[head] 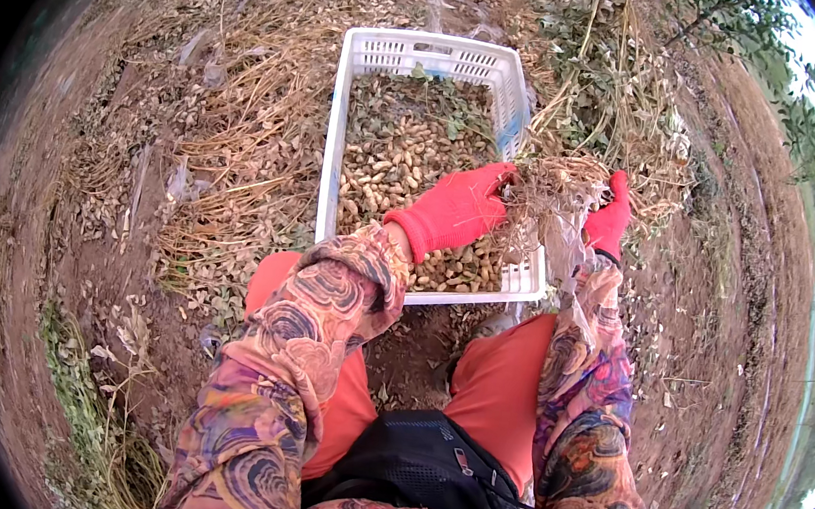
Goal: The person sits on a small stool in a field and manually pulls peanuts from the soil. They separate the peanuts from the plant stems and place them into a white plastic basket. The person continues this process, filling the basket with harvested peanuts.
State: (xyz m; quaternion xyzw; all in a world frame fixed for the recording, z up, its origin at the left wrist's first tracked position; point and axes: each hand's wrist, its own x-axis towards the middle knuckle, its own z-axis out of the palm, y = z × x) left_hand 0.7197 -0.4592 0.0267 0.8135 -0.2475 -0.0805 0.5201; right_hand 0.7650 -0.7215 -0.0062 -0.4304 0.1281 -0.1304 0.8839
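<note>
A white plastic crate (pixel 333 135) stands on the ground before me, holding many unshelled peanuts (pixel 386 170) and some green leaves. My left hand (pixel 461 204), in a red knit glove, reaches over the crate with its fingertips closed at the roots of a peanut plant bunch (pixel 560 185). At the bunch's other side is my right hand (pixel 609 216), also in a red glove, gripping it near the crate's right edge. Torn clear plastic film (pixel 565 241) hangs from the bunch between both hands. Stems and leaves of the bunch stretch away beyond the crate's right side.
Dried peanut plants (pixel 229 183) lie in a heap left of the crate. Leafy plants (pixel 612 75) lie at the upper right, under a tree branch (pixel 745 22). Greener stalks (pixel 85 414) are at the lower left. My knees flank the crate's near end.
</note>
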